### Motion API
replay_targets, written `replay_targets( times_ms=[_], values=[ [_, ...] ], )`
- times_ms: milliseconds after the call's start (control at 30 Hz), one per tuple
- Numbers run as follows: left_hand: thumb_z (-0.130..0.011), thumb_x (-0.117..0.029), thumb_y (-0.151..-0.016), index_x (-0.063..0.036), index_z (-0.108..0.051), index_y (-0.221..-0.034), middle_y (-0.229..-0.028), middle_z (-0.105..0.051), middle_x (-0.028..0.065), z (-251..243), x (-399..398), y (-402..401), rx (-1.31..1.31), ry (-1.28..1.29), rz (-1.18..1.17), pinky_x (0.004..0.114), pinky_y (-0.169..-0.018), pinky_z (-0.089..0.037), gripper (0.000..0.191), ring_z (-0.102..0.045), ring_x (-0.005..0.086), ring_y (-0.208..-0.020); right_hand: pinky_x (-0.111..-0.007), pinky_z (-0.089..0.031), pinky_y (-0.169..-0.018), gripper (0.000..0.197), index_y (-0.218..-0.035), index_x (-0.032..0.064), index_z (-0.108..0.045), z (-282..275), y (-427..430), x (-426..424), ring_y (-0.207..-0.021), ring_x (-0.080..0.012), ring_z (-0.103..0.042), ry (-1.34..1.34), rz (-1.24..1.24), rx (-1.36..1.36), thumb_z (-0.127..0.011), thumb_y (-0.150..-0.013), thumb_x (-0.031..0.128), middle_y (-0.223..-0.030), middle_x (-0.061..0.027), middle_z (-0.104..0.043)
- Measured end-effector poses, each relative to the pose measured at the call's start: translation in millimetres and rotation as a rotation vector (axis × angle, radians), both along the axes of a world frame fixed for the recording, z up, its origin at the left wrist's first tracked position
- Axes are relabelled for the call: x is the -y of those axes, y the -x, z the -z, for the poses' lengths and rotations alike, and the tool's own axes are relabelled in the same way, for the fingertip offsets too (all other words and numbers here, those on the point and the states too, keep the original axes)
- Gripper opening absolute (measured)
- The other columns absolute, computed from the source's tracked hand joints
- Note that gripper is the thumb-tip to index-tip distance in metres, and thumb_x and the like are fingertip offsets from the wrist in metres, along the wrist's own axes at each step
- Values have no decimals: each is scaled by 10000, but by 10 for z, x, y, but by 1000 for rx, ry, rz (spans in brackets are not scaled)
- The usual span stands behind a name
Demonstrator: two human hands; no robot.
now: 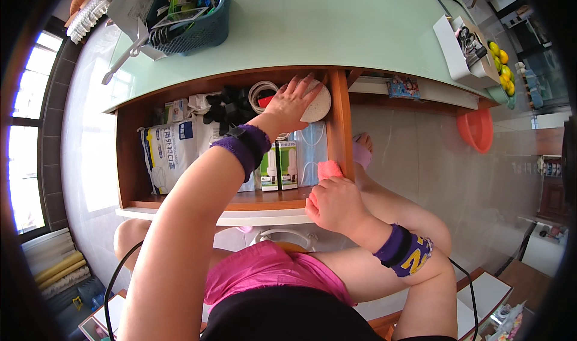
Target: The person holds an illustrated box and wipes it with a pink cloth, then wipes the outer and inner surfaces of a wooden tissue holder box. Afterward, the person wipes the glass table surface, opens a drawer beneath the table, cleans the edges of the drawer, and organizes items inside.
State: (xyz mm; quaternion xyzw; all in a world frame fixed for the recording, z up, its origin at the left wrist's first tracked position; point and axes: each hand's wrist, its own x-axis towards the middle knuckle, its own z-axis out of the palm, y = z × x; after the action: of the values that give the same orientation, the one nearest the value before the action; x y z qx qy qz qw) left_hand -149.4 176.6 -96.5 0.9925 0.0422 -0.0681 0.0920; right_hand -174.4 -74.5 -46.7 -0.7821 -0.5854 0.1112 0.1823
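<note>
An open wooden drawer (339, 129) lies before me under the glass-topped table. At its back right corner my left hand (288, 105) reaches in, fingers spread over the edge of a round, pale speckled disc (318, 103). My right hand (336, 203) is closed on a coral-pink cloth (330, 169) at the drawer's front right corner. Between the hands lie light-bulb boxes (288, 165) and blue face masks (311, 149). A white coiled cable (258, 98), black straps or items (229, 111) and a white mask package (171, 154) fill the left part.
A blue-green basket (216, 30) of mixed items stands on the tabletop at the back left. To the right are a white organizer box (455, 55) with cables and yellow-green fruit (505, 68). A red plastic bin (475, 131) is below the table's right end.
</note>
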Motion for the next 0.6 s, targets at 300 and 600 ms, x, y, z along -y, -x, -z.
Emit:
replay_targets(
  times_ms=[300,600],
  values=[
    [-726,-366,-833,-144,-552,-1371,-1407,-479,136,-496,385,1225,-58,31,96,462,-1035,-444,608,-479,312,-1292,-382,-556,-663,317,-600,71,-636,-279,-195,-279,-561,-264,-634,578,-137,-152,-569,-874,215,-572,-66,-642],
    [-592,-250,-952,-93,-643,-1009,-997,-633,92,-486,491,2445,-117,335,-253,424,-829,-509,175,-618,300,-983,-457,-534,-839,459,-806,9,-660,-7,-222,-631,-894,-346,-692,932,-248,-264,-368,-1002,305,-809,-221,-697]
  ],
)
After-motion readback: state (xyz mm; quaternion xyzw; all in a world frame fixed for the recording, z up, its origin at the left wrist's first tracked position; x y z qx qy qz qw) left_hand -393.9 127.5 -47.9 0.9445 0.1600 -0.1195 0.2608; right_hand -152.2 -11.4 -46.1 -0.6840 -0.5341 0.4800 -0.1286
